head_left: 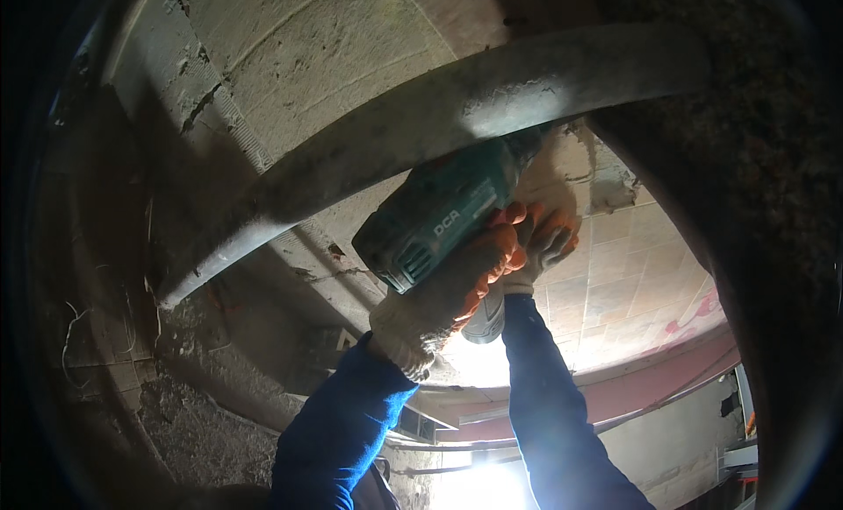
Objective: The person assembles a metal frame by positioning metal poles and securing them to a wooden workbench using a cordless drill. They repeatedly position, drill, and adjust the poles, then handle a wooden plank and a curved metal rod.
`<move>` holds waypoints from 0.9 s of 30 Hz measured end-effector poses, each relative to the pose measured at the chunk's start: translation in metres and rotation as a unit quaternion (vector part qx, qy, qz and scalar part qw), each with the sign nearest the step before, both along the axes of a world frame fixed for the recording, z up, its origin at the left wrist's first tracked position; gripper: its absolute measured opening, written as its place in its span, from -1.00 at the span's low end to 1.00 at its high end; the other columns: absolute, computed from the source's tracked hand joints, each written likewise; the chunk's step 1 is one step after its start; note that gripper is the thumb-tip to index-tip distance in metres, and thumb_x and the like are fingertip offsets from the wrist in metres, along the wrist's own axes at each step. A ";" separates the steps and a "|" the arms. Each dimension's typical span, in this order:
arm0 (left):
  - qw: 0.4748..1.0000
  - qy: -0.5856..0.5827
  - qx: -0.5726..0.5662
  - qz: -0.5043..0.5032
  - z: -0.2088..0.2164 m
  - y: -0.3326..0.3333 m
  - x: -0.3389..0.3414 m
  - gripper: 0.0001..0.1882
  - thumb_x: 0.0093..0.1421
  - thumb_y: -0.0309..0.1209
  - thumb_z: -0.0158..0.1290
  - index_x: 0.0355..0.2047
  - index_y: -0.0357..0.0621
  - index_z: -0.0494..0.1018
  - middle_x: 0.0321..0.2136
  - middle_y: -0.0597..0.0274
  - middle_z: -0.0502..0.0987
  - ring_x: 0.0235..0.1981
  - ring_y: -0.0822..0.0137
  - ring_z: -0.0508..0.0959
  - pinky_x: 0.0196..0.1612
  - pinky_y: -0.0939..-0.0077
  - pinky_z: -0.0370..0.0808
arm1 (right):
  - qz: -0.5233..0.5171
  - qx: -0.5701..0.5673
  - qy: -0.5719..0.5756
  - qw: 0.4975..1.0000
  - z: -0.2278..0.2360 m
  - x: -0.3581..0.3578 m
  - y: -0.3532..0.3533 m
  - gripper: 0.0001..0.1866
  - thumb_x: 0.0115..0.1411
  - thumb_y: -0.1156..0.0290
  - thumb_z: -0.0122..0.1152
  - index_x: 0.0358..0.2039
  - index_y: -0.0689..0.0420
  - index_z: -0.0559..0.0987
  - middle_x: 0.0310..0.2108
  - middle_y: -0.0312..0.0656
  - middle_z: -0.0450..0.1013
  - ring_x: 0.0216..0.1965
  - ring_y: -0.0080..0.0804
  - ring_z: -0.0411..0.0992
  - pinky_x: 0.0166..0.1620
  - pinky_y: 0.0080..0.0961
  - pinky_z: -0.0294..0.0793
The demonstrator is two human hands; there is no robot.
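A dark green power drill [439, 211] is raised toward the worn, tiled surface overhead, its vented rear end toward the lower left. My left hand [435, 308], in a cream knit glove with orange coating, is closed around its grip. Below that hand a grey rounded part [485, 321] shows. The front of the drill passes behind a thick grey pipe, so its tip is hidden. Just to the right of the drill my right hand [546, 242], gloved alike, is raised with its fingers spread and stretched upward. The left glove covers part of it.
The curved grey pipe [378, 123] crosses the upper view close to the drill. A dark rough mass [746, 202] fills the right side. Broken plaster [206, 413] and loose wires [75, 347] are at the left. A bright light [479, 484] glares from below, near a pink band [606, 396].
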State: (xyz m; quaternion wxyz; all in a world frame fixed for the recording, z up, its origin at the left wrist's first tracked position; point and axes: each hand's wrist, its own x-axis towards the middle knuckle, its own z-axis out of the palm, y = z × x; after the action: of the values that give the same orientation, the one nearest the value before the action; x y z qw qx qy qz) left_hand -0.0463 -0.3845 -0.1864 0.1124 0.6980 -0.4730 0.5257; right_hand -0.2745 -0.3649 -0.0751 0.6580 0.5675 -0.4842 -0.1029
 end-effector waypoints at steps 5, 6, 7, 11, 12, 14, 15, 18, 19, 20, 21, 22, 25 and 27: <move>0.996 -0.037 -0.022 0.073 0.012 -0.004 -0.003 -0.45 0.48 -0.22 -0.44 0.39 -0.15 -0.15 0.35 0.07 -0.06 0.34 0.21 0.06 0.33 0.11 0.04 | -0.015 0.015 -0.038 0.999 -0.001 -0.004 0.003 -0.12 0.08 -0.16 0.18 0.29 0.11 0.23 0.29 0.41 -0.01 0.31 0.39 -0.13 0.25 0.52 -0.27; 0.987 -0.104 -0.035 0.117 0.015 -0.006 -0.003 -0.47 0.46 -0.27 -0.36 0.35 -0.20 -0.07 0.27 0.08 0.04 0.24 0.28 0.16 0.22 0.27 0.14 | -0.016 0.015 -0.040 0.999 -0.001 -0.006 0.004 -0.11 0.08 -0.16 0.18 0.30 0.10 0.22 0.29 0.41 -0.01 0.31 0.40 -0.14 0.25 0.52 -0.28; 0.949 -0.242 -0.051 0.194 0.019 -0.008 -0.003 -0.52 0.42 -0.36 -0.19 0.28 -0.27 0.08 0.10 0.09 0.24 0.03 0.41 0.36 0.01 0.56 0.32 | -0.013 0.013 -0.034 0.999 -0.001 -0.007 0.004 -0.11 0.08 -0.16 0.19 0.31 0.09 0.20 0.29 0.40 -0.01 0.31 0.40 -0.14 0.25 0.52 -0.27; 0.929 -0.205 -0.029 0.308 0.024 -0.013 0.001 -0.54 0.43 -0.40 -0.15 0.27 -0.31 0.16 0.14 0.15 0.29 0.08 0.50 0.39 0.08 0.75 0.33 | 0.013 0.003 0.006 1.000 0.000 -0.013 -0.001 -0.09 0.06 -0.17 0.21 0.30 0.09 0.19 0.28 0.40 0.01 0.29 0.41 -0.10 0.24 0.53 -0.24; 0.936 -0.147 -0.017 0.320 0.023 -0.014 0.002 -0.53 0.44 -0.38 -0.20 0.30 -0.30 0.13 0.21 0.16 0.25 0.16 0.49 0.33 0.17 0.72 0.27 | 0.026 0.000 0.015 1.000 0.001 -0.013 -0.002 -0.09 0.06 -0.18 0.20 0.29 0.10 0.21 0.27 0.41 0.01 0.29 0.41 -0.09 0.23 0.53 -0.22; 0.940 -0.129 -0.020 0.316 0.020 -0.017 0.004 -0.55 0.44 -0.39 -0.20 0.28 -0.31 0.15 0.19 0.14 0.27 0.15 0.47 0.35 0.17 0.70 0.29 | 0.021 0.002 0.012 1.000 0.002 -0.011 -0.003 -0.10 0.07 -0.20 0.18 0.27 0.13 0.24 0.26 0.41 0.02 0.27 0.40 -0.07 0.22 0.53 -0.19; 0.929 -0.201 -0.029 0.310 0.018 -0.018 0.005 -0.56 0.44 -0.40 -0.21 0.27 -0.31 0.16 0.19 0.14 0.28 0.15 0.46 0.36 0.17 0.69 0.30 | 0.003 0.006 0.000 1.000 0.002 -0.008 -0.002 -0.11 0.07 -0.21 0.16 0.26 0.14 0.25 0.26 0.41 0.03 0.26 0.40 -0.06 0.22 0.53 -0.18; 0.907 -0.271 -0.036 0.321 0.014 -0.020 0.006 -0.59 0.45 -0.41 -0.21 0.24 -0.33 0.19 0.16 0.11 0.32 0.13 0.44 0.39 0.17 0.66 0.33 | -0.012 0.012 -0.017 1.000 0.002 0.002 0.001 -0.11 0.07 -0.25 0.13 0.23 0.16 0.28 0.23 0.42 0.05 0.24 0.39 -0.03 0.21 0.53 -0.16; 0.899 -0.291 -0.036 0.324 0.013 -0.018 0.007 -0.60 0.45 -0.42 -0.22 0.23 -0.33 0.20 0.15 0.11 0.34 0.12 0.43 0.40 0.17 0.66 0.34 | -0.009 0.013 -0.022 1.000 0.002 0.005 0.001 -0.11 0.07 -0.26 0.12 0.22 0.17 0.29 0.23 0.42 0.06 0.24 0.39 -0.03 0.21 0.53 -0.15; 0.892 -0.309 -0.037 0.328 0.012 -0.018 0.008 -0.60 0.45 -0.42 -0.22 0.22 -0.34 0.21 0.15 0.10 0.35 0.12 0.42 0.41 0.17 0.65 0.34 | -0.013 0.010 -0.016 1.000 0.002 0.007 0.001 -0.12 0.08 -0.26 0.11 0.22 0.17 0.30 0.22 0.42 0.07 0.23 0.39 -0.02 0.20 0.54 -0.15; 0.883 -0.330 -0.039 0.332 0.012 -0.016 0.009 -0.61 0.45 -0.43 -0.22 0.21 -0.35 0.22 0.14 0.09 0.36 0.11 0.41 0.42 0.17 0.64 0.35 | -0.016 0.004 -0.013 1.000 0.002 0.009 0.001 -0.12 0.08 -0.27 0.11 0.21 0.17 0.30 0.22 0.43 0.07 0.23 0.39 -0.01 0.20 0.54 -0.15; 0.872 -0.352 -0.042 0.337 0.011 -0.015 0.011 -0.62 0.45 -0.43 -0.22 0.20 -0.35 0.23 0.13 0.08 0.37 0.10 0.41 0.43 0.17 0.63 0.36 | -0.027 0.000 -0.016 1.000 0.002 0.010 0.001 -0.12 0.08 -0.28 0.10 0.21 0.17 0.31 0.21 0.43 0.08 0.22 0.40 0.00 0.20 0.54 -0.15; 0.837 -0.420 -0.047 0.348 0.012 -0.010 0.015 -0.64 0.45 -0.44 -0.23 0.17 -0.37 0.26 0.11 0.06 0.41 0.09 0.38 0.46 0.17 0.61 0.39 | 0.001 -0.007 0.009 1.000 0.001 0.008 -0.001 -0.16 0.09 -0.24 0.11 0.18 0.17 0.34 0.20 0.41 0.11 0.22 0.38 0.02 0.20 0.52 -0.12; 0.833 -0.437 -0.053 0.336 0.014 -0.008 0.016 -0.65 0.45 -0.45 -0.24 0.15 -0.38 0.28 0.09 0.04 0.44 0.08 0.37 0.48 0.17 0.59 0.41 | -0.003 -0.018 0.001 1.000 0.001 0.003 -0.003 -0.20 0.10 -0.19 0.13 0.16 0.17 0.37 0.19 0.38 0.14 0.22 0.36 0.04 0.21 0.51 -0.09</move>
State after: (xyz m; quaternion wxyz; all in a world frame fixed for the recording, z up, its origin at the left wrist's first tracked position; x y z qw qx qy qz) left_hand -0.0301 -0.3923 -0.1723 -0.2531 0.5046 -0.1805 0.8054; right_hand -0.2715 -0.3678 -0.0744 0.6684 0.5538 -0.4870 -0.0973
